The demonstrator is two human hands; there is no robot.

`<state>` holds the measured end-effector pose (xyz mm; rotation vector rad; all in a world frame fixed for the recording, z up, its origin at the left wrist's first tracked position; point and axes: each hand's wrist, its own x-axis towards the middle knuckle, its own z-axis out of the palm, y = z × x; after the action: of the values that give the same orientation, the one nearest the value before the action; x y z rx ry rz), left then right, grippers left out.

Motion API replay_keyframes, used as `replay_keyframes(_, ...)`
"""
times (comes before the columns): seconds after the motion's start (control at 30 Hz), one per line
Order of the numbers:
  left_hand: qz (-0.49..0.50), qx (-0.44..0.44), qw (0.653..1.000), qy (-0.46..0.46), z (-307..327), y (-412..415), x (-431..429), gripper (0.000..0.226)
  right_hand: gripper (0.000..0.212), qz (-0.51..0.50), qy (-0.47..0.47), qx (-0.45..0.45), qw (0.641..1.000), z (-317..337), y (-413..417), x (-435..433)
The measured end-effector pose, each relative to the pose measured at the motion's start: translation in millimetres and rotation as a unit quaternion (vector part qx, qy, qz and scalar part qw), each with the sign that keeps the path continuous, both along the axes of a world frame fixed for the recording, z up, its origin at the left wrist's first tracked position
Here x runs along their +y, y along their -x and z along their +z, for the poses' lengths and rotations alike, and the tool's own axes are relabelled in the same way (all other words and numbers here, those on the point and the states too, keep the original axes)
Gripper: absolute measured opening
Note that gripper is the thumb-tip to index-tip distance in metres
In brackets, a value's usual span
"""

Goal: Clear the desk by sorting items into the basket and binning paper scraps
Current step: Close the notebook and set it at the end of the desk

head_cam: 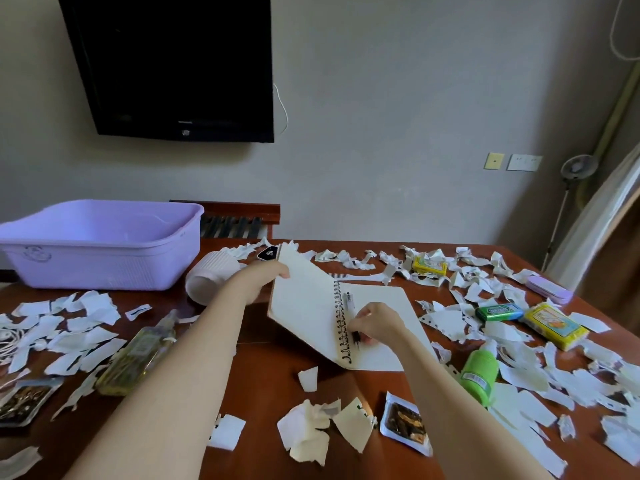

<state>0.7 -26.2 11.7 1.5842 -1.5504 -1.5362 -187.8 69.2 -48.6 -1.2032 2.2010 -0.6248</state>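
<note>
Lifting the left cover of the spiral notebook point(384, 306) off the table point(263, 368) with the left hand point(266, 275), fingers gripping the cover's left edge near its far corner and partly hiding behind the board. Pinching the black near end of a pen point(350, 301) with the right hand point(375, 323), fingers closing narrowly round the barrel just right of the wire spiral, over the flat right-hand page.

Showing the notebook at table centre, well apart from the purple basket point(104, 268) at the far left. Hiding most of the basket's interior behind its near wall.

Showing torn paper scraps point(311, 431) littering the whole table, thickest at the right.

Concealing part of a small dark device point(267, 252) behind the raised cover, too small for naming. Covering part of a white ribbed cup point(214, 271), on its side, with the left forearm.

Showing at near left a yellowish bottle point(138, 355) on its side, plus a snack packet point(24, 400) and a white cable point(7, 341), the cable cropped at the frame edge.

Showing at right a green bottle point(479, 375), a green pack point(498, 311), a yellow pack point(554, 325) and a lilac case point(549, 289). Blurring all label print beyond reading.
</note>
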Motion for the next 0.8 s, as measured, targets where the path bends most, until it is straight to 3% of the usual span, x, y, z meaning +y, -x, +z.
replay_keyframes(0.1,-0.021,0.054,0.998,0.029,15,12,3,0.050,0.016,0.025,0.015,-0.024,0.999,0,1,4)
replay_keyframes(0.2,-0.025,0.038,0.995,0.084,21,25,6,0.047,0.028,0.043,0.011,-0.050,0.998,3,3,9)
replay_keyframes(0.27,-0.027,0.042,0.992,0.119,25,37,13,0.034,0.034,0.061,0.013,-0.061,0.996,7,4,12)
replay_keyframes(0.3,-0.039,0.061,0.990,0.123,25,45,18,0.025,0.035,0.070,0.013,-0.065,0.995,9,5,14)
replay_keyframes(0.43,-0.101,0.137,0.983,0.067,20,81,36,0.027,0.021,0.081,0.024,-0.088,0.992,14,9,25)
replay_keyframes(0.5,-0.131,0.104,0.984,0.054,12,95,42,0.017,0.031,0.055,0.065,-0.108,0.991,15,16,27)
replay_keyframes(0.63,-0.175,-0.030,0.980,0.091,-11,111,46,0.024,0.042,0.029,0.104,-0.161,0.981,4,26,28)
replay_keyframes(0.8,-0.161,-0.151,0.964,0.147,-39,121,38,0.033,0.021,-0.023,0.100,-0.342,0.934,6,50,45)
